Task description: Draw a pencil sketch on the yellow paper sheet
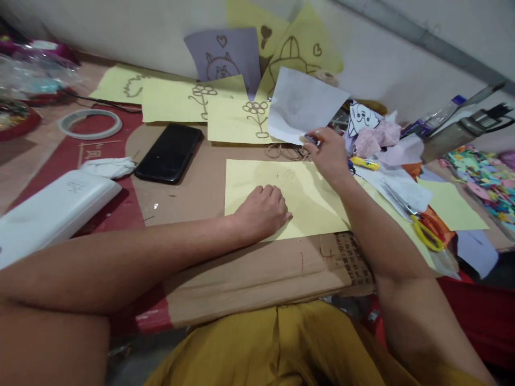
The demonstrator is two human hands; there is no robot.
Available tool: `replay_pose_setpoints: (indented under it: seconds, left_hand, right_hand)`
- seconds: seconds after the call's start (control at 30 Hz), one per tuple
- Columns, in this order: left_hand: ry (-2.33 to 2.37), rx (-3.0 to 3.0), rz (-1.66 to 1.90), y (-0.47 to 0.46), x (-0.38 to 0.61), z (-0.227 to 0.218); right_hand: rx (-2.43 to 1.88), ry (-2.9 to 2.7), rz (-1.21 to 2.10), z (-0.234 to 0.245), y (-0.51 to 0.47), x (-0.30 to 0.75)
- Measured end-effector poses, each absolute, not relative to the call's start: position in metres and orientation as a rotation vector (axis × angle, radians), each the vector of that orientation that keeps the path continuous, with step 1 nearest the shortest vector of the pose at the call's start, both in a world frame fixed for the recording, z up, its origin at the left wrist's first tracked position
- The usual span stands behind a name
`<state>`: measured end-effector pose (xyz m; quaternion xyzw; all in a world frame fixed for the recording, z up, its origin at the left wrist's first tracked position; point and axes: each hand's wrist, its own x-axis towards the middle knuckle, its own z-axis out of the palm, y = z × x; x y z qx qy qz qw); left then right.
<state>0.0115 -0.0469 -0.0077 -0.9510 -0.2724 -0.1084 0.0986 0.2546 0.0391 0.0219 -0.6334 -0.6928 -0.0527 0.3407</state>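
Note:
A yellow sheet of paper [314, 198] with faint pencil marks near its top lies flat on the cardboard. My left hand [261, 213] rests on its left part, fingers curled in and nothing visible in them. Above the sheet's upper right edge, my right hand [328, 153] is closed in a pinch. Between its fingertips is a small whitish block with a dark part, which looks like an eraser [309, 140]. Just behind these fingers, a white sheet [303, 102] with a faint grey drawing leans at a tilt. Brown string [285, 152] lies in loops below it.
Yellow sheets with flower drawings [241, 119] line the back. To the left are a black phone [169, 154], a tape roll [90, 124] and a white device [60, 212]. Scissors [427, 233], a yellow marker [365, 163], a bottle [454, 136] and paper scraps [483, 182] crowd the right.

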Motion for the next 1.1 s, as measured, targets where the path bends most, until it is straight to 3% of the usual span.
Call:
replay_pose_setpoints:
  seconds: [0.13,0.37,0.5,0.63,1.1]
  left_hand:
    - [-0.893,-2.836,-0.331,-0.044,0.011,-0.01]
    - [-0.917,-2.858,-0.259,-0.042,0.009,-0.012]
    - [-0.934,-2.873,-0.226,-0.043,0.01,-0.01]
    - [-1.012,-2.895,-0.153,-0.044,0.012,-0.01]
    - [-0.918,-2.952,-0.256,-0.043,0.009,-0.005]
  right_hand:
    - [-1.905,-1.752,-0.16,0.04,0.008,0.29]
    - [-2.198,-1.797,-0.185,0.021,-0.023,0.318]
    - [-1.838,-1.71,-0.139,0.029,-0.028,0.308]
    - [-1.427,-1.56,0.137,0.044,-0.036,0.275]
    - [-1.122,-1.472,0.747,0.026,-0.022,0.191]
